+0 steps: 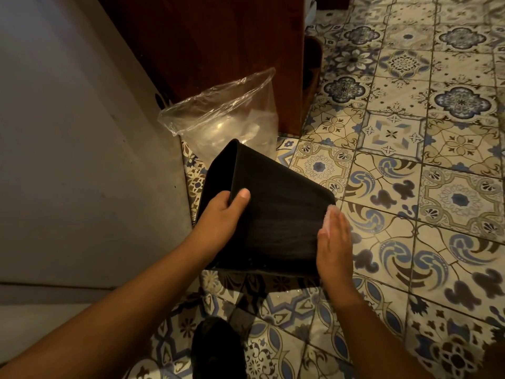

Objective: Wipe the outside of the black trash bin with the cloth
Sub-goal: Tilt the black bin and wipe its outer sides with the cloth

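The black trash bin (276,214) is tilted over the tiled floor, its open mouth turned to the left. My left hand (221,217) grips the bin's rim, thumb on the outer wall and fingers curled inside. My right hand (333,242) lies flat with straight fingers against the bin's right outer side. A pale cloth (328,214) shows just beyond its fingertips, pressed between palm and bin; most of the cloth is hidden under the hand.
A clear plastic bag (224,119) stands just behind the bin against a brown wooden cabinet (218,36). A grey wall (68,132) runs along the left. Patterned floor tiles (410,187) spread to the right. A dark shoe (216,348) is at the bottom.
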Demonstrator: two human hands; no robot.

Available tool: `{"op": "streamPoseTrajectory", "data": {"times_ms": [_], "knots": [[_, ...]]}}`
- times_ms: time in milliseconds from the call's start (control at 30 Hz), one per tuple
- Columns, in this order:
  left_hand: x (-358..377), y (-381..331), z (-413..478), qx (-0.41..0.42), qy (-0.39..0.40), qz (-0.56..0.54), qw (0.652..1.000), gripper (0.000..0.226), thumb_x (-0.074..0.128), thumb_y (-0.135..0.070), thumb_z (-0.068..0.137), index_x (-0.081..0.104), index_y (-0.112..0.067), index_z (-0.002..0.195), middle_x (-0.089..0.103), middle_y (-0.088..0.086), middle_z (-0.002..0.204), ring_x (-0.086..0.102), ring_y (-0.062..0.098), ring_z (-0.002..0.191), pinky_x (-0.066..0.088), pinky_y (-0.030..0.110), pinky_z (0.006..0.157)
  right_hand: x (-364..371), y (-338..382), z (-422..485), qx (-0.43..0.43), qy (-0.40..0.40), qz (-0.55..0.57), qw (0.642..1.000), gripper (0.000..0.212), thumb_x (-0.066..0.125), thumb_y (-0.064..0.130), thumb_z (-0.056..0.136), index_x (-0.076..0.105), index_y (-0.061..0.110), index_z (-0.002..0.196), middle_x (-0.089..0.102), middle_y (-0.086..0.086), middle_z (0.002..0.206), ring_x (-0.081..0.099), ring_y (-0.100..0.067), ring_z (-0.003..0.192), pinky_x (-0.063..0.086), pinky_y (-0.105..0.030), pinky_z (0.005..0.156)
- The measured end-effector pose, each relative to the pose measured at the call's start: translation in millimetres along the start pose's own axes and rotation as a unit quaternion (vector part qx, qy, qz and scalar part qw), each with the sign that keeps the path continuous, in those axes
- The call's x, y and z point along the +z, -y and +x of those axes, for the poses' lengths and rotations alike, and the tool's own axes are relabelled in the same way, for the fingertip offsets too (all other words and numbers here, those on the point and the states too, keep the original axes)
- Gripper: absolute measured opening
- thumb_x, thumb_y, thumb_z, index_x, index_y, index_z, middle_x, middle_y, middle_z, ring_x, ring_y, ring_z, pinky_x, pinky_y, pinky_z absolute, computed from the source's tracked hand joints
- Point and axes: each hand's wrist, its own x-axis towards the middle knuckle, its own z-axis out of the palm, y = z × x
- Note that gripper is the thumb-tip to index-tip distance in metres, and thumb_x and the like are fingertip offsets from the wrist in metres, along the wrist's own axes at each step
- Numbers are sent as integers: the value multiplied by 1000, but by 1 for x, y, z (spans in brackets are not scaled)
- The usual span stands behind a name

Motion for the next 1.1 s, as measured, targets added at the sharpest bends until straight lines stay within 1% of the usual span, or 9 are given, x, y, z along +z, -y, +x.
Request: {"op": "streamPoseTrajectory", "data": {"times_ms": [100, 200, 367, 533, 700, 833, 933, 1033, 1100], "knots": [[-14, 10, -13, 9, 146, -2, 989, 55, 66, -49, 86, 52, -30, 135, 64, -7, 127, 65, 14, 115, 56, 39, 95, -2, -3, -1, 10, -19, 15, 1000, 62, 27, 40, 102, 16, 27, 162, 20, 3, 169, 14, -17, 157, 21, -48, 126], [-24, 29, -22, 51, 229, 121, 964, 53, 71, -34, 86, 52, -36, 135, 64, -12, 130, 62, 6, 119, 55, 36, 98, -6, -4, -1, 20, -34, 46, 998, 63, 23, 48, 100, 22, 29, 160, 25, 6, 167, 19, -12, 155, 23, -45, 126], [-9, 45, -39, 85, 115, 117, 983, 12, 56, -31, 97, 68, -32, 99, 73, -5, 96, 71, 8, 91, 60, 45, 85, -16, 12, -7, 38, -69, 124, 989, 50, 30, 44, 108, 38, 29, 155, 40, 6, 161, 33, -10, 150, 29, -42, 124], [-4, 17, -40, 107, 56, 31, 992, 22, 49, -32, 101, 67, -28, 88, 73, -3, 86, 72, 11, 85, 59, 32, 74, -44, 48, -3, 132, -119, 201, 963, 46, 39, 43, 107, 50, 26, 148, 55, -6, 149, 49, -26, 138, 38, -31, 106], [-6, -11, -22, 83, 6, -25, 996, 33, 44, -36, 103, 70, -23, 88, 75, 3, 92, 73, 21, 91, 57, 41, 82, -73, 113, -10, 44, -92, 261, 960, 42, 43, 42, 105, 53, 34, 145, 57, 12, 147, 51, -5, 135, 41, -32, 114], [1, -23, -14, 85, -7, -34, 996, 42, 42, -37, 103, 70, -14, 83, 72, 5, 84, 70, 19, 81, 52, 40, 77, -80, 174, -41, -99, 0, 256, 962, 40, 38, 41, 108, 48, 40, 147, 50, 23, 150, 44, 12, 135, 40, -14, 109], [6, -29, -11, 120, -20, -25, 992, 51, 37, -41, 104, 60, -10, 72, 58, 3, 65, 56, 15, 58, 44, 37, 63, -60, 191, -61, -202, 47, 176, 962, 43, 35, 28, 111, 35, 41, 152, 38, 21, 157, 33, 6, 146, 36, -29, 119], [10, -34, -11, 145, -24, -34, 988, 54, 29, -37, 107, 75, -10, 97, 77, 1, 88, 72, 8, 84, 56, 23, 78, -28, 188, -67, -256, 39, 82, 962, 49, 32, 25, 109, 29, 25, 158, 26, 13, 164, 16, -2, 154, 22, -40, 125], [12, -37, -12, 154, -31, -37, 987, 55, 29, -35, 107, 75, -11, 90, 76, -3, 78, 71, 4, 76, 55, 18, 70, -16, 182, -65, -259, 26, 28, 965, 56, 29, 33, 106, 22, 19, 160, 22, 4, 168, 10, -9, 157, 17, -46, 126]]}}
